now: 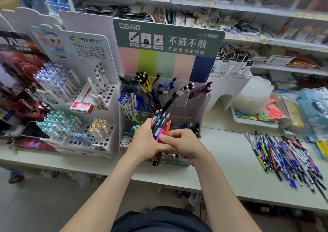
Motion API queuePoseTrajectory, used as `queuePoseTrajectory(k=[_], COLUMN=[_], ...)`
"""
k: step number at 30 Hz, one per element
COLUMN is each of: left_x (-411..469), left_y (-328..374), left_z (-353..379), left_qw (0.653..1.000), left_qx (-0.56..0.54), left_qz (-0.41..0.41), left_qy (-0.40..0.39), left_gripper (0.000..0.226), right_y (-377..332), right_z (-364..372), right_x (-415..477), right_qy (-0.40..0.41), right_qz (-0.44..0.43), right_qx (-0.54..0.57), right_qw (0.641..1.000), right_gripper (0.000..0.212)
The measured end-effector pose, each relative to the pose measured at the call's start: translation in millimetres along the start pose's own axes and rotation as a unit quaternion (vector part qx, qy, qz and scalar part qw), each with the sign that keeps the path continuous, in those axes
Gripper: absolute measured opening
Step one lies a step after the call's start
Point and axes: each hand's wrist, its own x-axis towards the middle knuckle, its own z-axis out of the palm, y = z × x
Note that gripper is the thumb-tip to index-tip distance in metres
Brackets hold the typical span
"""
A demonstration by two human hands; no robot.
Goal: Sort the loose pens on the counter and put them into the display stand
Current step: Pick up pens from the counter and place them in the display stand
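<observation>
Left hand [144, 140] grips pen bundle [160, 125], right hand [180, 144] pinches same bundle — display stand [197, 105] compartments hold colour-grouped pens [144, 82]; loose pens [284, 155] right, on counter [225, 162].

"不溅不散" on green stand header [177, 30]; "DM-633" on white card [103, 61]
</observation>
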Motion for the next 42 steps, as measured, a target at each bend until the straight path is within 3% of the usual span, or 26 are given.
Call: queuePoseTrajectory(k=[5, 7, 10, 14, 19, 27, 29, 33, 38, 42], left_x=[0, 0, 1, 2, 1, -5, -7, -9, -7, -6], left_y=[-11, -15, -20, -28, -32, -31, -29, -22, -23, -23], left_z=[-2, -3, -4, -1, 0, -1, -2, -4, -4, -2], left_qw=[0.997, 0.991, 0.987, 0.983, 0.983, 0.983, 0.982, 0.979, 0.980, 0.977], left_qx=[-0.065, -0.100, -0.069, -0.050, -0.054, -0.065, -0.084, -0.110, -0.125, -0.143], left_qz=[-0.028, -0.065, -0.088, -0.106, -0.113, -0.093, -0.086, -0.074, -0.061, -0.066], left_qy=[0.016, 0.060, 0.118, 0.141, 0.133, 0.142, 0.148, 0.155, 0.144, 0.141], left_gripper=[0.072, 0.054, 0.028, 0.024, 0.023, 0.028, 0.033, 0.031, 0.029, 0.029], right_y=[8, 10, 12, 18, 5, 10, 11, 16, 27, 33], right_z=[2, -3, -10, -11, 1, 7, 6, -1, 1, 9], right_x=[5, 7, 9, 23, 37, 73, 76, 74, 65, 61], right_qy=[0.069, 0.096, 0.098, 0.066, 0.035, 0.074, 0.095, 0.147, 0.212, 0.240], right_qz=[0.012, 0.002, 0.008, 0.052, 0.037, -0.014, -0.023, -0.054, -0.148, -0.179], right_qx=[0.049, 0.071, 0.050, -0.159, -0.389, -0.582, -0.573, -0.488, -0.388, -0.365], right_qw=[0.996, 0.993, 0.994, 0.984, 0.920, 0.810, 0.813, 0.859, 0.885, 0.882], right_gripper=[0.020, 0.020, 0.023, 0.033, 0.020, 0.022, 0.028, 0.047, 0.041, 0.040])
